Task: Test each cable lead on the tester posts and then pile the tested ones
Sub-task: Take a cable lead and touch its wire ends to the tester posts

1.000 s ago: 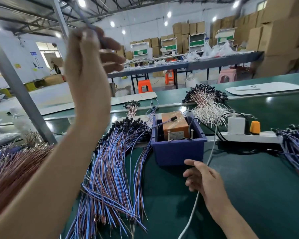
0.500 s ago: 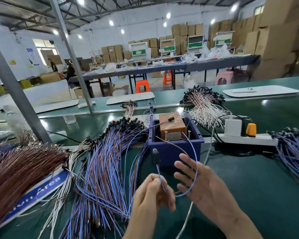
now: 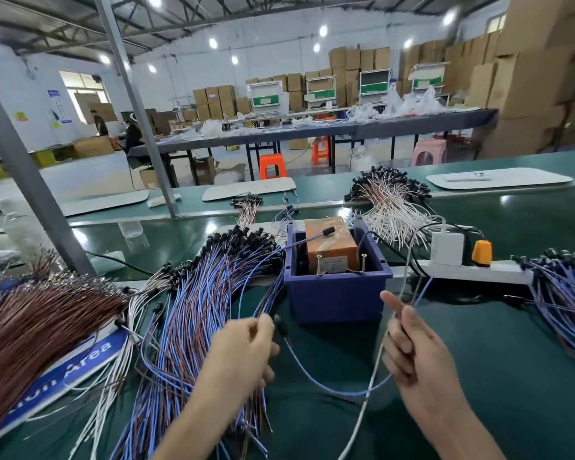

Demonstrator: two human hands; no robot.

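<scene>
The left hand (image 3: 243, 353) pinches the plug end of one blue lead (image 3: 326, 386); the right hand (image 3: 412, 356) grips its other end, tip raised, probably to reach the tester posts (image 3: 364, 264) just beyond both hands; the lead sags between them; a heap of leads (image 3: 196, 293) lies beside the left hand on the desk (image 3: 478, 360).

Both forearms enter from the bottom edge, bare, angled inward and upward. Left hand (image 3: 243, 353): back toward the camera, fingers curled, thumb and forefinger pinching the plug end of a cable lead (image 3: 339, 392). Slight motion blur on this hand. Right hand (image 3: 415, 353): well apart to the right, at about the same height, lower fingers curled around the same lead, one finger extended upward. The lead sags between the two grips.
</scene>
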